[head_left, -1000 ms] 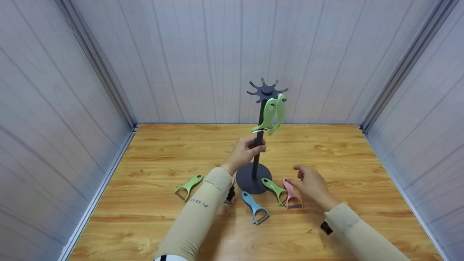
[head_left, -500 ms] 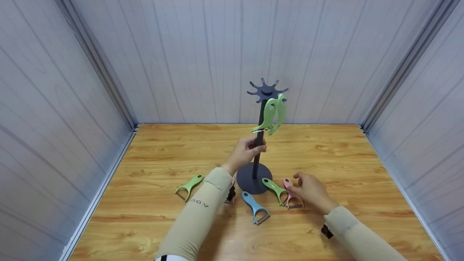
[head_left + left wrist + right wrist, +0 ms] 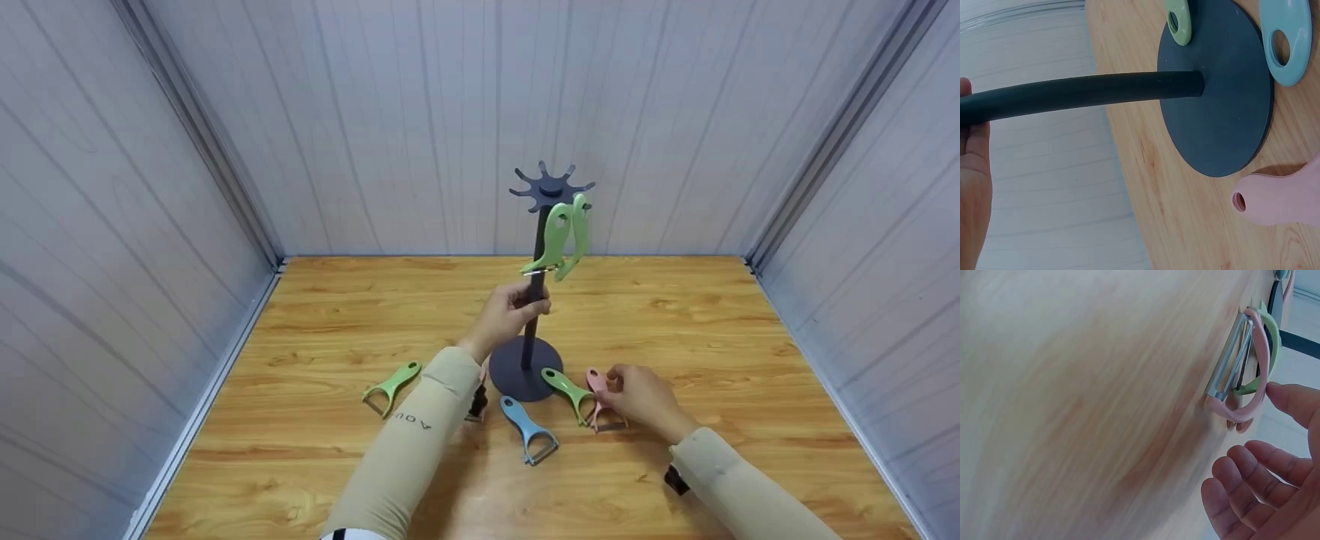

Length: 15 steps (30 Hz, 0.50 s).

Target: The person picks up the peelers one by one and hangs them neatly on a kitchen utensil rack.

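Observation:
My left hand grips the post of a dark hanging stand partway up. Two green peelers hang from the stand's slotted top. My right hand is at a pink peeler lying right of the round base. In the right wrist view the thumb meets this pink peeler, while the loosely bent fingers stand apart from the thumb. A green peeler lies against the pink one, its handle end overlapping the base.
A blue peeler lies in front of the base, and a green peeler lies at left. Another pink peeler is mostly hidden under the left forearm in the head view. Pale walls enclose the wooden table.
My right hand has shifted slightly down and closer over the pink peeler, its index finger dropping nearer to the handle. The left hand, stand and the other peelers have stayed put.

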{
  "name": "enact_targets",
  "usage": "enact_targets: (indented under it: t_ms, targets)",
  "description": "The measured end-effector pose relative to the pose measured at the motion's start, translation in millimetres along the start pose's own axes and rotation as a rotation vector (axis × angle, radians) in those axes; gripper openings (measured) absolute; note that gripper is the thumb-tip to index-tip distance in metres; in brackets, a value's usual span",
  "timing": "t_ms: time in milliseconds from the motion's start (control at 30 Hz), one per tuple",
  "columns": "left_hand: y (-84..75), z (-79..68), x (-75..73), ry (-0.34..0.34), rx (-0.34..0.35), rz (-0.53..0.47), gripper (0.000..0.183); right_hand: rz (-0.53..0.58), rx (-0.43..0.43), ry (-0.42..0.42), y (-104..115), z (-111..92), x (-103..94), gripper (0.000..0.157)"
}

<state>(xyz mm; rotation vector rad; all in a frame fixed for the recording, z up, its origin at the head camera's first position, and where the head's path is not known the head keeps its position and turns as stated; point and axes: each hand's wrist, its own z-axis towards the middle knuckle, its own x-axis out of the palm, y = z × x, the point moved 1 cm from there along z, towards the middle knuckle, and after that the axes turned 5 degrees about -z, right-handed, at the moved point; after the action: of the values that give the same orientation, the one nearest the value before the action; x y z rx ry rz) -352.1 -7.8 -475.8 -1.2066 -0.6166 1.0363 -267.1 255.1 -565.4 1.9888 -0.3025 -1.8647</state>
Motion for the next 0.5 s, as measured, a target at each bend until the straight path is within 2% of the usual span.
enact_targets:
  t_ms: [167,500]
  targets:
    - [1.5,-0.6,1.0,-0.033,-0.018,0.012,0.009,-0.010,0.020,0.042,1.2,0.9,-2.7,0.034]
    - [3.7,-0.3,-1.1,-0.015,0.004,0.010,0.010,-0.006,0.063,0.086,-0.3,2.2,-7.8,0.035]
